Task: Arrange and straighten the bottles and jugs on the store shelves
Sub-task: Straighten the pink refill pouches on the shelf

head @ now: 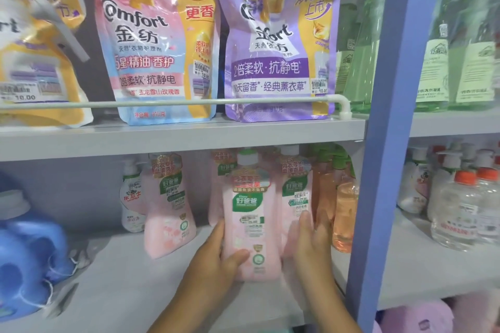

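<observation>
On the lower shelf (130, 278) my left hand (216, 254) grips a pink bottle with a white cap and green label (250, 213), held upright near the shelf front. My right hand (311, 240) lies flat against a second pink bottle (293, 192) just to its right; whether it grips that bottle is unclear. A third pink bottle (169, 208) stands apart to the left, with a small white pump bottle (131, 197) behind it. Orange bottles with green caps (343, 211) stand at the right end.
A blue jug (29, 257) sits at the far left. Softener pouches (151, 43) stand behind a rail (189, 102) on the upper shelf. A blue upright (384, 143) divides off the right bay, which holds green bottles (433, 62) and clear orange-capped bottles (457, 213).
</observation>
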{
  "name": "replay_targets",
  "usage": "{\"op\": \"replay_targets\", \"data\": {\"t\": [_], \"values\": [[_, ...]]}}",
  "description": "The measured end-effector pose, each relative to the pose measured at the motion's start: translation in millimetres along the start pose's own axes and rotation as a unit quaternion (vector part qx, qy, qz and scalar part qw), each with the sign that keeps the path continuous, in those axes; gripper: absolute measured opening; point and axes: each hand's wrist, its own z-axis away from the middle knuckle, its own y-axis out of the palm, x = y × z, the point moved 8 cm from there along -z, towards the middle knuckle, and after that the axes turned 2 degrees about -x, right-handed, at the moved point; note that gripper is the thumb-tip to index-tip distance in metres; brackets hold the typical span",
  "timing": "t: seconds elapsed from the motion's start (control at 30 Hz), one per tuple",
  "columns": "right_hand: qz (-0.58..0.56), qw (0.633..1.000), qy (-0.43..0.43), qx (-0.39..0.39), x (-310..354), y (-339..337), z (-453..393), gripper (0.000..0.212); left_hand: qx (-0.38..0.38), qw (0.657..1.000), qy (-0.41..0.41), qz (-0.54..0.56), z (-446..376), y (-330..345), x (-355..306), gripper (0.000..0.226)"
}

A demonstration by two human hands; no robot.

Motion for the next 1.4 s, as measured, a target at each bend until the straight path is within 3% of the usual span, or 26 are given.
{"op": "replay_targets", "data": {"t": [0.13, 0.27, 0.43, 0.63, 0.8, 0.9, 0.97, 1.13, 1.23, 1.4], "values": [[0.031, 0.999, 0.007, -0.021, 10.7, 5.8, -10.1, 0.045, -0.029, 0.999, -0.018, -0.015, -8.2, -16.5, 5.8, 0.06], [0.039, 0.99, 0.079, -0.11, 12.0, -4.6, -25.1, 0.061, -0.083, 0.995, -0.019, -0.048, -15.0, -23.8, 9.1, 0.05], [0.073, 0.972, 0.127, -0.185, 5.1, -4.9, -51.9, 0.062, -0.116, 0.99, -0.031, -0.078, -42.8, -26.5, 12.6, 0.028], [-0.07, 0.964, 0.23, -0.11, -29.6, 17.8, -63.5, 0.073, -0.122, 0.989, -0.044, -0.076, -61.3, -26.1, 24.8, 0.022], [-0.036, 0.973, 0.2, -0.106, -19.5, 19.7, -60.2, 0.05, -0.137, 0.988, -0.035, -0.06, -65.2, -26.8, 27.2, 0.018], [-0.025, 0.975, 0.198, -0.092, -17.9, 19.6, -61.6, 0.064, -0.133, 0.99, -0.047, -0.032, -65.0, -27.1, 30.2, 0.015], [-0.038, 0.974, 0.214, -0.066, -22.5, 18.3, -67.1, 0.06, -0.132, 0.99, -0.051, -0.024, -63.5, -26.9, 33.2, 0.015], [-0.054, 0.972, 0.219, -0.062, -22.7, 10.7, -86.1, 0.036, -0.129, 0.989, -0.041, -0.052, -59.8, -29.9, 39.3, 0.042], [-0.06, 0.968, 0.235, -0.065, -18.5, 12.2, -92.0, 0.052, -0.124, 0.991, -0.043, -0.033, -53.9, -30.6, 45.5, 0.046], [-0.104, 0.96, 0.255, 0.05, -16.8, 38.9, -81.2, 0.062, -0.124, 0.991, -0.047, -0.011, -54.3, -32.3, 50.1, 0.051]]}}
